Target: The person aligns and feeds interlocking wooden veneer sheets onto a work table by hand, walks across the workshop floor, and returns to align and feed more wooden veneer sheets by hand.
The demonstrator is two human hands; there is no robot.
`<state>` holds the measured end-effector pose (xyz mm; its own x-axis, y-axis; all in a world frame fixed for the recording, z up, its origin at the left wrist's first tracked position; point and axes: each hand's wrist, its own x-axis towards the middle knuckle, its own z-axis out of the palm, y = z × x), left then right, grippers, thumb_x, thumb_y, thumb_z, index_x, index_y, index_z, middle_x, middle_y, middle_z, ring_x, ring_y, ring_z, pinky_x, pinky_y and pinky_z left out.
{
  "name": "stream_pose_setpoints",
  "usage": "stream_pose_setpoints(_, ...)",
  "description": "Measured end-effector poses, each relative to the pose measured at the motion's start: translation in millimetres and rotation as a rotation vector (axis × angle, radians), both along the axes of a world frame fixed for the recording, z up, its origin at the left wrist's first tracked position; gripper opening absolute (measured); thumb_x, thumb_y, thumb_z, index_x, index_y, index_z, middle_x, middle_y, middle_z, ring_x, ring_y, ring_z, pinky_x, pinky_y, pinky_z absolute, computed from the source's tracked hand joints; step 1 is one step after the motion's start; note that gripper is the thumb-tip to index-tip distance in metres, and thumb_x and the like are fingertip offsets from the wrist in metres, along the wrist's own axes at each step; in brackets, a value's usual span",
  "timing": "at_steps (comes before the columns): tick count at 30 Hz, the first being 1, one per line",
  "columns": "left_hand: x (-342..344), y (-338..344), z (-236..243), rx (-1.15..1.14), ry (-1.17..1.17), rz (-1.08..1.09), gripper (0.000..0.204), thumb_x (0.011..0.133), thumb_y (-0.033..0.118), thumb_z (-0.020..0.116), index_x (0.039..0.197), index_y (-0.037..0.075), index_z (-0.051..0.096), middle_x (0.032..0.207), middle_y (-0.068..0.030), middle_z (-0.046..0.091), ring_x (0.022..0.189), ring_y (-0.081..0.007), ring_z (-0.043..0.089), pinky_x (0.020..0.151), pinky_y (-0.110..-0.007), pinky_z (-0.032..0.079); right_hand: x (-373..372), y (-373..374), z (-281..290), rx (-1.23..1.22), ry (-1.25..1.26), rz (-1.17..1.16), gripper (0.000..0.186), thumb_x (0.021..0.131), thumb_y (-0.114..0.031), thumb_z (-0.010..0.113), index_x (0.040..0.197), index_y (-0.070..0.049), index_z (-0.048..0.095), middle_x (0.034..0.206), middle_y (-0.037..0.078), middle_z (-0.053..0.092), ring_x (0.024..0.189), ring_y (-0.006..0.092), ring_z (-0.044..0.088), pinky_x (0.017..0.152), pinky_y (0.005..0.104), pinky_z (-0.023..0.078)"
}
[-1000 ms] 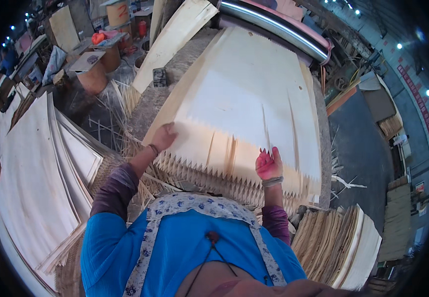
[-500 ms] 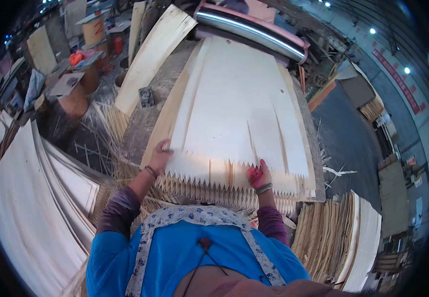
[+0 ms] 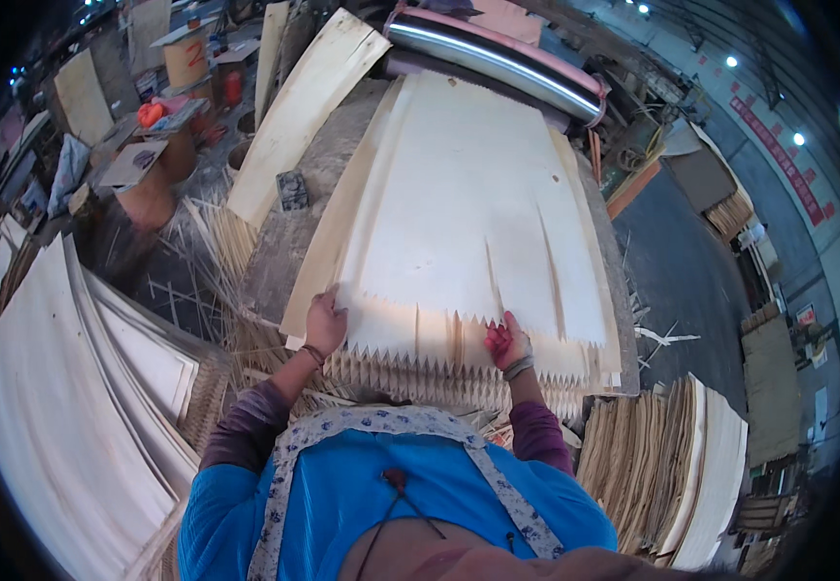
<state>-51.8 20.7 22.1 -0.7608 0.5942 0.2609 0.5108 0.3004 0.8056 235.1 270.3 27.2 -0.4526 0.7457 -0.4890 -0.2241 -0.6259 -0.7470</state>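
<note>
A pale wood veneer sheet (image 3: 468, 213) with a zigzag-cut near edge lies on top of a stack of veneer sheets (image 3: 420, 382), whose toothed ends show below it. Its near edge sits farther back than theirs. My left hand (image 3: 326, 324) is at the near left corner of the upper sheets, fingers curled against the edge and seemingly gripping it. At the toothed edge, right of the middle, my right hand (image 3: 507, 344) pinches the top sheet between thumb and fingers. The fingertips under the wood are hidden.
Beyond the stack is a long shiny metal roller (image 3: 497, 63). A veneer strip (image 3: 313, 107) and a small dark block (image 3: 291, 191) lie left of it. Large veneer sheets (image 3: 62, 387) lean at left; a veneer pile (image 3: 662, 465) stands at right. Wood scraps (image 3: 217, 237) litter the left side.
My left hand has moved right and slightly nearer me, its fingers now more curled at the sheets' corner. My right hand stays at the toothed edge, almost unmoved.
</note>
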Motion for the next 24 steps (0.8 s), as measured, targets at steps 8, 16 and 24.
stream_pose_setpoints(8,21,-1,19,-0.189,0.247,0.106,0.047,0.067,0.013,0.061,0.112,0.003,0.051,0.108,-0.0174,0.047,0.095,-0.0334,0.048,0.081,-0.042,0.04,4,2,-1,-0.091,0.123,0.086,0.024,0.083,-0.036,0.056,0.086,-0.012,0.058,0.078,0.007,0.063,0.062,0.0181,0.06,0.056,0.0319,0.05)
stream_pose_setpoints(16,11,5,43,-0.252,0.346,0.04,0.038,0.068,0.013,0.06,0.105,0.003,0.056,0.101,-0.0157,0.051,0.096,-0.0327,0.047,0.082,-0.042,0.039,13,4,0,-0.133,0.241,0.184,0.026,0.084,-0.035,0.055,0.08,-0.01,0.06,0.079,0.008,0.064,0.07,0.0199,0.061,0.062,0.0333,0.05)
stream_pose_setpoints(24,-4,8,17,-0.351,0.312,0.036,0.032,0.068,0.013,0.06,0.098,0.002,0.057,0.091,-0.0184,0.056,0.082,-0.0321,0.054,0.073,-0.039,0.045,12,2,8,-0.18,0.246,0.181,0.029,0.083,-0.035,0.056,0.074,-0.008,0.06,0.081,0.009,0.064,0.074,0.0213,0.062,0.064,0.0334,0.051)
